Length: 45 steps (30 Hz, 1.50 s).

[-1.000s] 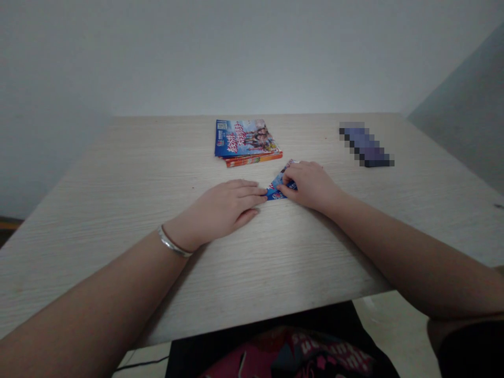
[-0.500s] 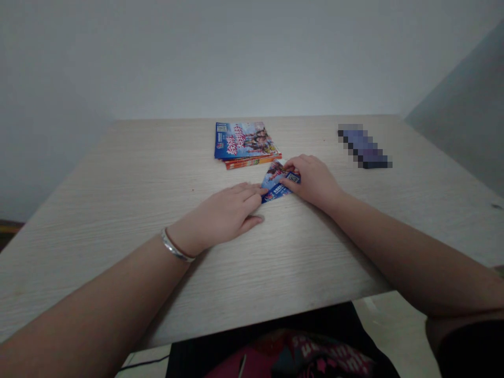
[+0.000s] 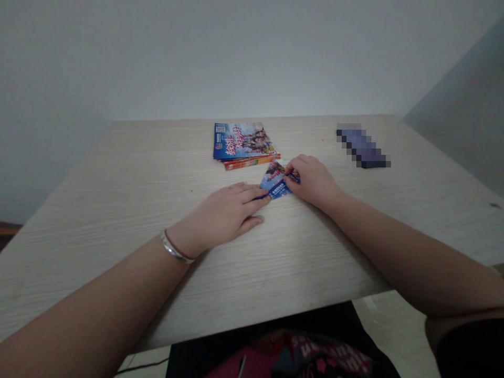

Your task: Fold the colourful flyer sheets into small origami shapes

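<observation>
Plain grey-white wall is rising behind a pale wood-grain tabletop in the head view. Its near part is carrying a small folded leaflet of blue, glossy printed paper, which is lying between the two hands. Left hand, wearing a silver metal bracelet, is lying flat, fingers extended, gripping nothing; its fingertips are touching the leaflet's near-left corner, probably to keep it from sliding. Right hand is curling its thumb and fingers closed on the leaflet's right side, seemingly to control that edge. Beyond the left hand, a stack of blue-and-orange printed booklets is lying apart, perhaps to leave working space. Beyond and right of the right hand, a dark purple, pixelated rectangular object is resting.
</observation>
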Available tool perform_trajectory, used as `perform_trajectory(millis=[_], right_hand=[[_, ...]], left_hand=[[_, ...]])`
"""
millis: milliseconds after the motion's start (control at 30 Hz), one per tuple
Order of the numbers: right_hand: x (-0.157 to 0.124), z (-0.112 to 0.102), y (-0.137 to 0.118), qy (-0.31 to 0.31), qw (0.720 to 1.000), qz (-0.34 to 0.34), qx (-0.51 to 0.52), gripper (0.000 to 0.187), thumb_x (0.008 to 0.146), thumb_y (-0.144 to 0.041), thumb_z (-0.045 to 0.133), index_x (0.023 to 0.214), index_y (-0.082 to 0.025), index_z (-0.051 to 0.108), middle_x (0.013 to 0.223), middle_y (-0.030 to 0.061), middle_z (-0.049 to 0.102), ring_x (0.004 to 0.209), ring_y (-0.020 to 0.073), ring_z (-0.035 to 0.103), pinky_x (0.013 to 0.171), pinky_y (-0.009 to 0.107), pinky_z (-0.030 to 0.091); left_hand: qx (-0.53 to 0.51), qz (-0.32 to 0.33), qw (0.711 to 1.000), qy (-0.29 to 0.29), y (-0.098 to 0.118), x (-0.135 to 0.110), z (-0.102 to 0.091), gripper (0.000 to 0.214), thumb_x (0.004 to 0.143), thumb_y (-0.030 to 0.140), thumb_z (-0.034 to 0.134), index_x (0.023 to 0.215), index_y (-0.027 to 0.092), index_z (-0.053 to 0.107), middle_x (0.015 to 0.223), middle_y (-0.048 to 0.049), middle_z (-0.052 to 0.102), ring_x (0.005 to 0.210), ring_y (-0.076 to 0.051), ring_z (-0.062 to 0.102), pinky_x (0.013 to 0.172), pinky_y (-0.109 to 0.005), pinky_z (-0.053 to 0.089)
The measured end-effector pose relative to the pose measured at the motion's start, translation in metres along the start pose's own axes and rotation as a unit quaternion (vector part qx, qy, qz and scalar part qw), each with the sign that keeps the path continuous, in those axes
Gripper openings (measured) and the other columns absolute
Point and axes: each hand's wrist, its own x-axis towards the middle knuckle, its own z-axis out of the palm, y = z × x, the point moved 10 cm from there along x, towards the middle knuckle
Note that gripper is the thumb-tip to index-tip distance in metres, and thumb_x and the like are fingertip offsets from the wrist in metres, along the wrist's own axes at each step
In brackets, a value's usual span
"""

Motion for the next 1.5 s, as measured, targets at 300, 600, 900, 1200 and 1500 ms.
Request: perform_trajectory(millis=[300,600,900,1200,1500], right_hand=[[-0.001,-0.007,-0.006,0.025,0.999,-0.016,-0.016,0.009,0.085,-0.019,0.062,0.085,-0.018,0.07,0.099,0.0112,0.07,0.096,0.027,0.06,0.089,0.04,0.046],[-0.009,0.0,-0.027,-0.036,0.998,-0.044,-0.009,0.031,0.09,-0.045,0.063,0.103,-0.019,0.072,0.105,0.0109,0.071,0.101,0.0287,0.061,0.093,0.041,0.044],[-0.008,0.003,-0.024,-0.046,0.998,-0.022,-0.045,0.043,0.084,-0.056,0.067,0.105,-0.019,0.07,0.108,0.0122,0.07,0.104,0.0321,0.061,0.092,0.043,0.043],[-0.006,-0.002,-0.002,-0.056,0.997,0.037,-0.028,0.041,0.076,-0.057,0.075,0.096,-0.023,0.068,0.103,0.0087,0.072,0.1,0.0313,0.063,0.087,0.044,0.043],[-0.01,-0.005,0.048,-0.124,0.98,0.154,-0.015,0.041,0.068,-0.057,0.079,0.087,-0.023,0.067,0.082,0.0029,0.072,0.073,0.0225,0.064,0.064,0.035,0.041]], left_hand=[[-0.018,-0.014,1.0,-0.019,-0.002,-0.002,0.004,0.051,0.105,0.042,0.039,0.143,0.012,0.055,0.149,-0.0115,0.056,0.138,-0.026,0.051,0.118,-0.042,0.039],[-0.013,-0.018,0.999,-0.035,-0.001,0.001,0.005,0.051,0.104,0.041,0.042,0.145,0.012,0.053,0.152,-0.0107,0.053,0.142,-0.025,0.047,0.12,-0.04,0.037],[-0.011,-0.017,0.999,-0.026,-0.001,0.0,0.005,0.051,0.104,0.04,0.044,0.145,0.012,0.052,0.151,-0.0122,0.053,0.141,-0.026,0.047,0.119,-0.042,0.038],[-0.009,-0.009,1.0,-0.019,0.0,-0.001,0.001,0.049,0.105,0.04,0.038,0.142,0.013,0.054,0.149,-0.0119,0.056,0.139,-0.025,0.051,0.118,-0.04,0.04],[-0.02,-0.01,0.999,-0.028,0.0,-0.003,0.001,0.051,0.106,0.042,0.036,0.145,0.013,0.052,0.152,-0.0113,0.053,0.143,-0.024,0.046,0.12,-0.04,0.036]])
